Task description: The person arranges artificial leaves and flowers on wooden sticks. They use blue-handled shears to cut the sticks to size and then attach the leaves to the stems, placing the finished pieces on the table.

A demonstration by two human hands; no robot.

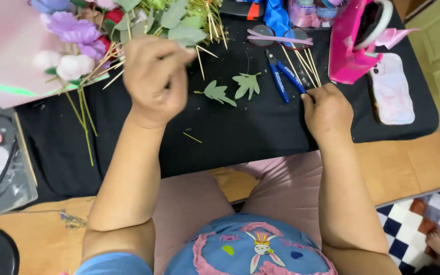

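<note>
A: What is the left hand (156, 81) doing?

B: It is closed in a fist around the stems of a flower bunch (85, 38), up at the far left of the black counter (260, 132). The bunch has purple and white blooms and grey-green leaves, and thin pale stems poke out on either side of the fist

A: And the right hand (327, 109)?

B: It rests on the counter with the fingers curled down onto the near ends of a small bundle of thin wooden sticks (304, 63). The fingertips touch the sticks; whether it has truly pinched one I cannot tell

A: What lies around the sticks?

B: Blue-handled pliers (282, 76) lie just to their left, almost touching the right hand. To the right stands a bright pink tape dispenser (355, 43), and beside that a phone in a pale marbled case (392, 89)

A: Anything between the two hands?

B: Two loose green leaves (232, 89) lie on the black cloth, with a short bit of stem (192, 137) nearer the counter's front edge

A: And the far left?

B: A sheet of pink wrapping paper (6, 46) lies under the flowers
</note>
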